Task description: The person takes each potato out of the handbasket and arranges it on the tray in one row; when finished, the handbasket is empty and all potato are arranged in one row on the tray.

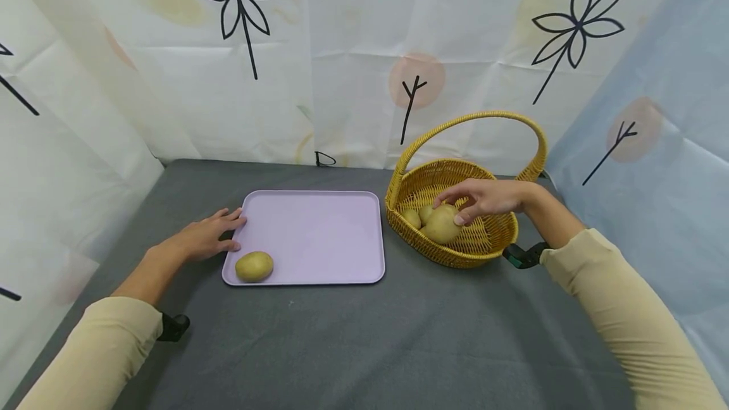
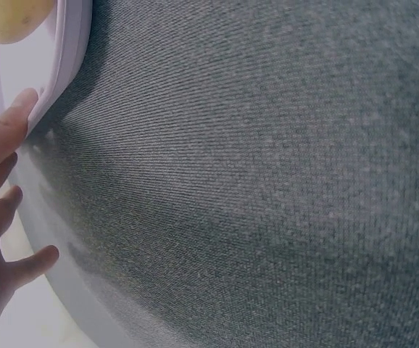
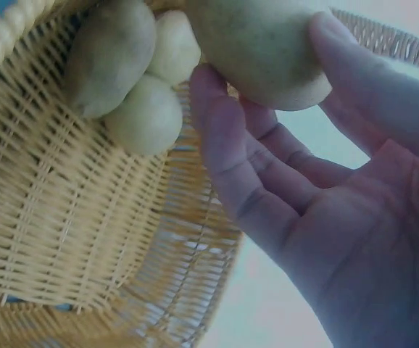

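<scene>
In the head view my right hand (image 1: 484, 200) is over the yellow wicker basket (image 1: 416, 245). Its thumb and fingers grip a large potato (image 1: 442, 225). Beneath, in the basket, lie smaller potatoes (image 1: 411, 217); the right wrist view shows an oval potato (image 3: 114, 54) against two rounder ones, with the held potato (image 3: 264, 51) above the fingers. My left hand (image 1: 202, 237) rests at the left edge of the lilac tray (image 1: 319, 239), fingers spread and thumb touching the rim in the left wrist view. One potato (image 1: 254, 266) sits in the tray's near left corner.
A grey cloth (image 1: 342, 347) covers the table. The basket's tall arched handle (image 1: 473, 118) rises over the right hand. Behind the table hangs a white curtain (image 1: 353, 30) with printed flowers and trees, and bluish fabric (image 1: 655, 207) hangs on the right.
</scene>
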Action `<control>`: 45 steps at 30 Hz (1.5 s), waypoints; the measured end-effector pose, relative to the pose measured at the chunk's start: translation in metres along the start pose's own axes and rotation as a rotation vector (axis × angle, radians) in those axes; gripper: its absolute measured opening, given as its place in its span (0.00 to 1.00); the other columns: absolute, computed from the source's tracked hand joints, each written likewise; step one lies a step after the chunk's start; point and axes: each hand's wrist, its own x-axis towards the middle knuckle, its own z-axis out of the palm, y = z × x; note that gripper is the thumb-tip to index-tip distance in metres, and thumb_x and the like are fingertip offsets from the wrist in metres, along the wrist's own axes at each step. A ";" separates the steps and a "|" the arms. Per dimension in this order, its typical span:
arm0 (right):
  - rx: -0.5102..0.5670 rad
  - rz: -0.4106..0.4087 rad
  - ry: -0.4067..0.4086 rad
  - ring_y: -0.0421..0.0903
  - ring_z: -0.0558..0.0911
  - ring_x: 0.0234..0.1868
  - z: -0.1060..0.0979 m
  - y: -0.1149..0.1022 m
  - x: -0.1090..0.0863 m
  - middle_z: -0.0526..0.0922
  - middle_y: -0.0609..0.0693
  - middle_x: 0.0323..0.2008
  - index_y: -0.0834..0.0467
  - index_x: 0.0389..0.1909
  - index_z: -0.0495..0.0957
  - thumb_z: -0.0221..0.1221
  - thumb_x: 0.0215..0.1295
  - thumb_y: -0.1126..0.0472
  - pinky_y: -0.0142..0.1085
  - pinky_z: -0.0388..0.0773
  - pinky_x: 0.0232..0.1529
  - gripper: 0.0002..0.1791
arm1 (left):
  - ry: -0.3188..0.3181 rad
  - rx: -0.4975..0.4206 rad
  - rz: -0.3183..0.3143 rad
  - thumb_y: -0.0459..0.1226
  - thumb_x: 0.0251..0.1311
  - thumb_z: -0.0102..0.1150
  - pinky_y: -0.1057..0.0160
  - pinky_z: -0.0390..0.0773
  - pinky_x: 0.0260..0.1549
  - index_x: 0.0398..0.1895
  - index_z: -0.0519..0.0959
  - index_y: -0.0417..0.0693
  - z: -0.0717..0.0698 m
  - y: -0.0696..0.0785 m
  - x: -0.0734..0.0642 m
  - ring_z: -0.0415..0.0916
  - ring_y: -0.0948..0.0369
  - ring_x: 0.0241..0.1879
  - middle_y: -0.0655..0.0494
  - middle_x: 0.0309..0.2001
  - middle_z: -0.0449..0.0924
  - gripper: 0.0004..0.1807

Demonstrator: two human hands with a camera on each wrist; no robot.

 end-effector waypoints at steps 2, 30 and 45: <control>0.008 -0.016 0.003 0.56 0.70 0.65 0.002 -0.006 0.002 0.73 0.55 0.63 0.58 0.67 0.70 0.60 0.70 0.58 0.48 0.72 0.57 0.26 | 0.000 0.003 0.000 0.46 0.65 0.62 0.20 0.51 0.56 0.74 0.61 0.35 0.001 -0.001 0.000 0.44 0.29 0.72 0.32 0.75 0.50 0.40; 0.123 -0.280 -0.034 0.47 0.80 0.48 0.090 -0.067 0.116 0.73 0.61 0.60 0.70 0.67 0.65 0.57 0.72 0.67 0.42 0.81 0.46 0.26 | -0.004 0.003 -0.014 0.45 0.65 0.63 0.21 0.50 0.56 0.74 0.60 0.35 0.002 0.001 -0.001 0.43 0.29 0.72 0.32 0.75 0.49 0.40; 0.212 -0.275 -0.003 0.46 0.81 0.44 0.139 -0.083 0.179 0.75 0.60 0.58 0.66 0.67 0.67 0.56 0.72 0.68 0.38 0.81 0.43 0.24 | 0.013 0.003 0.002 0.44 0.65 0.63 0.20 0.51 0.56 0.73 0.61 0.34 0.002 -0.001 -0.001 0.44 0.29 0.72 0.31 0.75 0.50 0.39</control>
